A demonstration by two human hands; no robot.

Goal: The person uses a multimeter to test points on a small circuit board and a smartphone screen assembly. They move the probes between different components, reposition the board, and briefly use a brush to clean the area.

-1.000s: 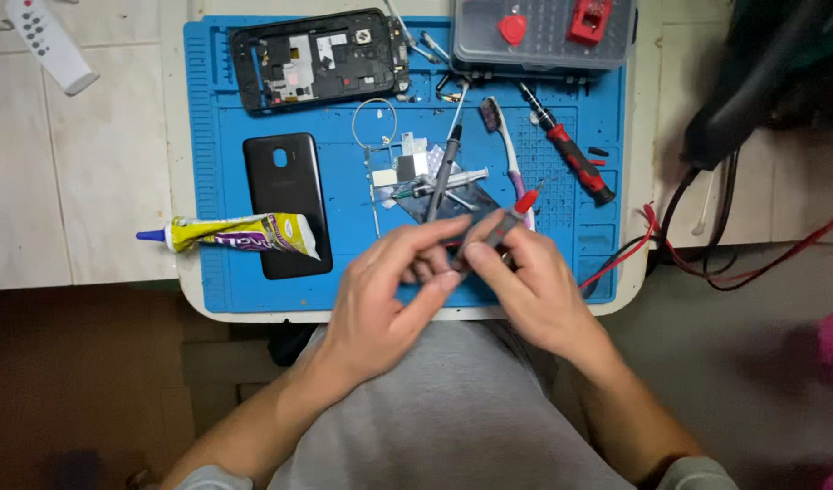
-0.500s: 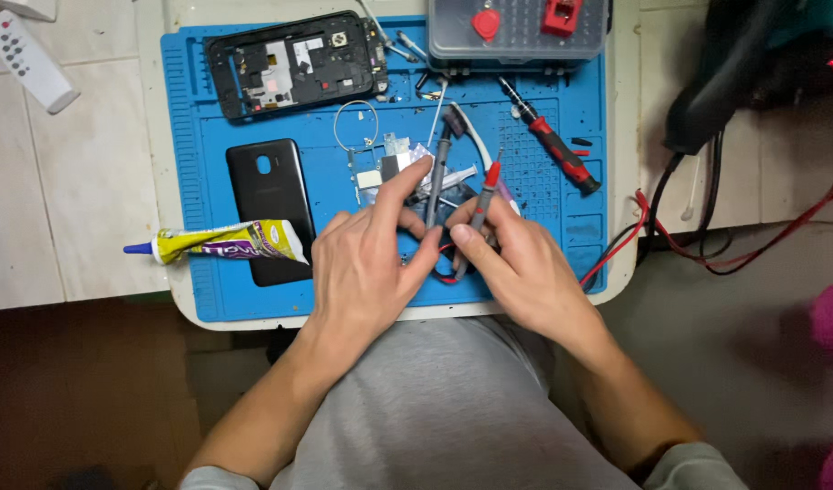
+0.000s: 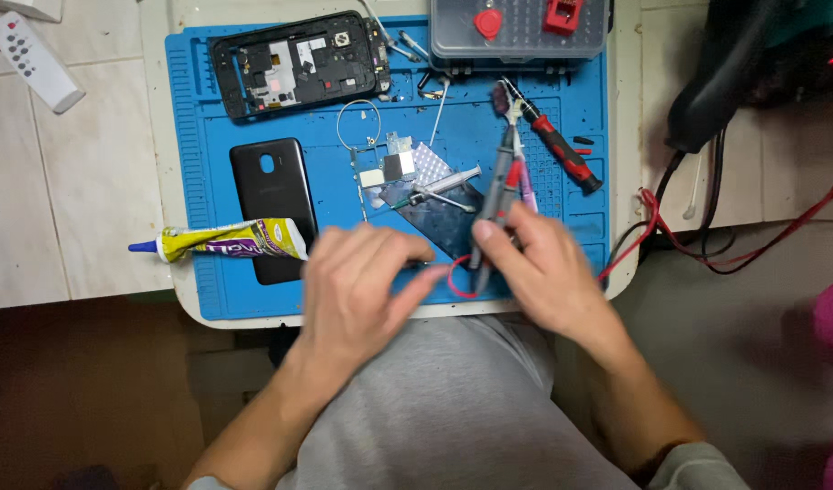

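The right hand pinches two long thin grey test probes with red bands between the thumb and the first fingers. The probes stick up and away from the fingertips, and their tips lie just beside a red-handled screwdriver. A thin red wire loops out under the right thumb.

The left hand lies palm down with its fingers loose and spread. It is a bit blurry, but it holds nothing that shows. Its first finger points at the red wire and nearly touches it.

Just past the fingertips of both hands lies a dark flat glass phone part, with a small grey syringe on top. Left of the left hand are a yellow glue tube and a black phone back cover. All of this sits on a blue rubber work mat.

The step looks like getting the probes ready in the hand. A next move needs one probe in each hand and the wire kept out of the way.
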